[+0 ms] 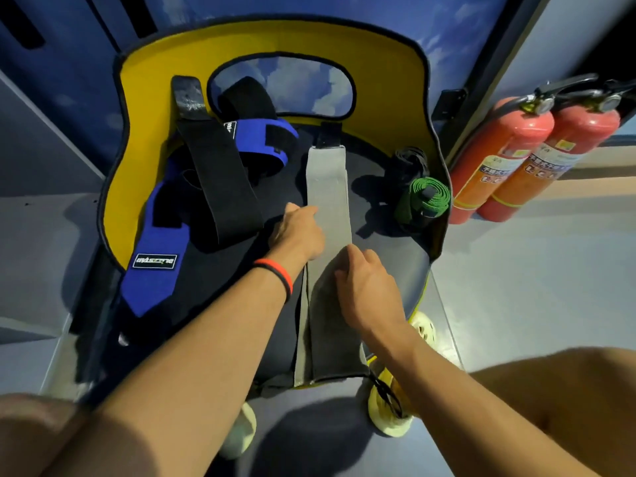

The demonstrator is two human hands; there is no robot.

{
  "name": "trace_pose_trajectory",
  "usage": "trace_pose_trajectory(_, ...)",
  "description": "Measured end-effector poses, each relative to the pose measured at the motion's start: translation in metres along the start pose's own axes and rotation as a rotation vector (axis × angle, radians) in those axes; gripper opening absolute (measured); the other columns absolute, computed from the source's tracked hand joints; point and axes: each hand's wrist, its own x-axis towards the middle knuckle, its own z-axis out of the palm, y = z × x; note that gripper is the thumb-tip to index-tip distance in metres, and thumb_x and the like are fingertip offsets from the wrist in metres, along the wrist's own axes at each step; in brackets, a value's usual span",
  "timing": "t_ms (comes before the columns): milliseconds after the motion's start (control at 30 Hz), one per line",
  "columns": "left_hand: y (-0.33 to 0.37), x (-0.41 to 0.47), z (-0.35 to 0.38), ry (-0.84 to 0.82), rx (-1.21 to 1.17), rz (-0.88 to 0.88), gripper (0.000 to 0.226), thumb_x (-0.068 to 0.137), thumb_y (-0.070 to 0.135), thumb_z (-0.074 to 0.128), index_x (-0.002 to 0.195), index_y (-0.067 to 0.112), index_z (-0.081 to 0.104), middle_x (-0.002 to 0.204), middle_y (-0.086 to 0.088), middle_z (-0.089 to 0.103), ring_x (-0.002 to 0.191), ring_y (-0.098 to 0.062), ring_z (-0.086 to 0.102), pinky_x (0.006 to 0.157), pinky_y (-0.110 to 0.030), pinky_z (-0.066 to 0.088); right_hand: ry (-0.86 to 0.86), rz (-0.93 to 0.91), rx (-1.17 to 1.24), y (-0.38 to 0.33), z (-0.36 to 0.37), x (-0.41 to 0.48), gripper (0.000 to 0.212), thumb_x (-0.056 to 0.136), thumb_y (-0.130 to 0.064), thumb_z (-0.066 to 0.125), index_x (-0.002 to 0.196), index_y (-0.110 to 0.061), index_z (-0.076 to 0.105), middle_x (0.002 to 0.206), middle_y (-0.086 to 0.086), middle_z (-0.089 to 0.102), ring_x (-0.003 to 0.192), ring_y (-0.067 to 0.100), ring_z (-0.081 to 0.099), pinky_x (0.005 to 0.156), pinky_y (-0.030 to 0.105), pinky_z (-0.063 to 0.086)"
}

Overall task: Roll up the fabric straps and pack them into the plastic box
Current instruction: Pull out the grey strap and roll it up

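A long grey strap (329, 197) lies flat, folded lengthwise, down the middle of a dark seat with a yellow rim (137, 108). My left hand (299, 232) presses on the strap's left edge, fingers flat. My right hand (368, 287) rests on the strap nearer to me, fingers curled onto the fabric. Left of them lie a black strap (216, 173) and a blue strap (155, 249) with a label. A rolled green strap (425, 197) and a rolled black one (407, 163) sit at the seat's right side. No plastic box is in view.
Two red fire extinguishers (516, 156) stand on the floor to the right of the seat. Blue wall panels rise behind it. My knees and pale shoes (389, 414) are at the bottom, close to the seat's front edge.
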Motion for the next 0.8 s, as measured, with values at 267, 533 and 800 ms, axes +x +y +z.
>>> trace_pose_trajectory(267,-0.012,-0.041,0.006,0.004,0.013,-0.040,0.064,0.097,0.016,0.058,0.154,0.035,0.036,0.147,-0.003,0.038,0.111,-0.032,0.058,0.088,-0.041,0.054,-0.058,0.089,0.016,-0.004,-0.002,-0.012,0.028,0.104,-0.033,0.049,0.117,-0.009,0.056,0.117,0.011,0.048,0.094,0.037,0.061,0.078,0.043,0.051)
trace_pose_trajectory(533,-0.032,-0.071,0.000,-0.060,-0.236,-0.023,0.067,0.093,0.013,0.067,0.152,0.032,0.041,0.137,-0.003,0.047,0.109,-0.026,0.058,0.091,-0.039,0.055,-0.122,0.102,0.133,0.002,-0.006,-0.019,0.039,0.096,-0.036,0.062,0.125,-0.012,0.054,0.120,0.010,0.054,0.105,0.036,0.059,0.090,0.045,0.051)
trace_pose_trajectory(800,-0.052,-0.115,0.008,-0.042,-0.457,-0.018,0.056,0.095,0.003,0.062,0.145,0.026,0.052,0.138,-0.003,0.047,0.120,-0.018,0.057,0.099,-0.034,0.052,-0.124,0.020,0.210,0.003,-0.010,-0.031,0.059,0.090,-0.027,0.068,0.141,-0.018,0.039,0.125,0.013,0.055,0.109,0.035,0.057,0.093,0.046,0.051)
